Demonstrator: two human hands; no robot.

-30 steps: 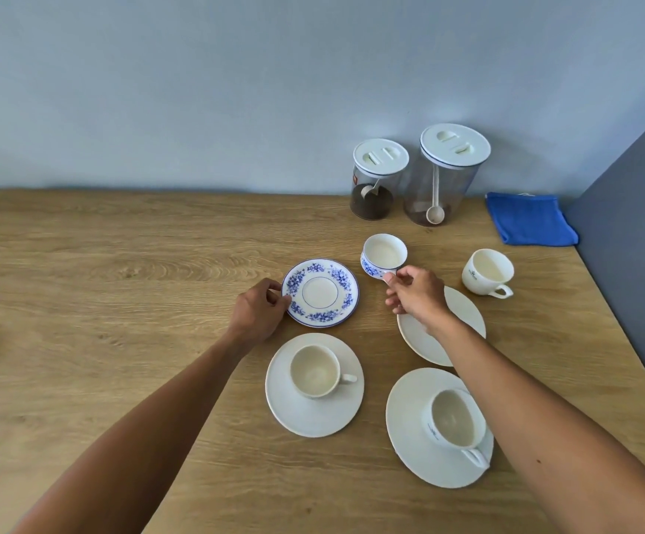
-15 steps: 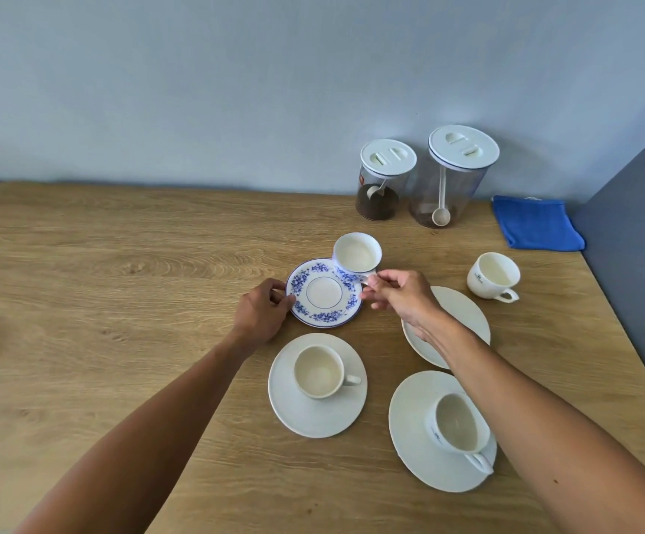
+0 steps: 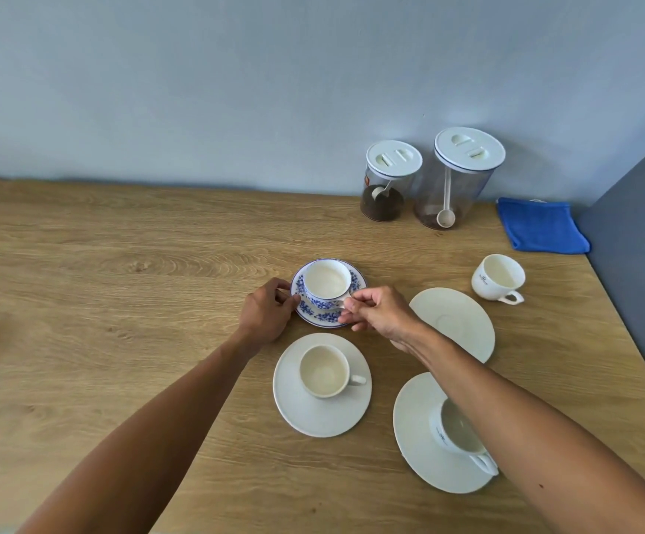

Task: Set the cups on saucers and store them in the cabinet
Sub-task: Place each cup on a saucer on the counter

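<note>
A blue-flowered cup (image 3: pixel 326 284) sits on the matching blue-flowered saucer (image 3: pixel 315 316) at the middle of the wooden counter. My right hand (image 3: pixel 380 312) pinches the cup's handle. My left hand (image 3: pixel 267 314) grips the saucer's left rim. Nearer to me, a white cup (image 3: pixel 325 371) stands on a white saucer (image 3: pixel 321 416). Another white cup (image 3: pixel 458 429) rests on a second white saucer (image 3: pixel 417 437), partly behind my right forearm. An empty white saucer (image 3: pixel 459 321) lies to the right. A lone white cup (image 3: pixel 498 277) stands on the counter beyond it.
Two clear lidded jars, one with dark grounds (image 3: pixel 388 183) and a taller one with a scoop (image 3: pixel 459 179), stand against the back wall. A folded blue cloth (image 3: pixel 540 225) lies in the back right corner beside a grey side panel (image 3: pixel 637 240). No cabinet is in view.
My right hand carried the blue-flowered cup leftward from the bare counter and set it down on the blue-flowered saucer. My left hand stayed on the saucer's rim.
</note>
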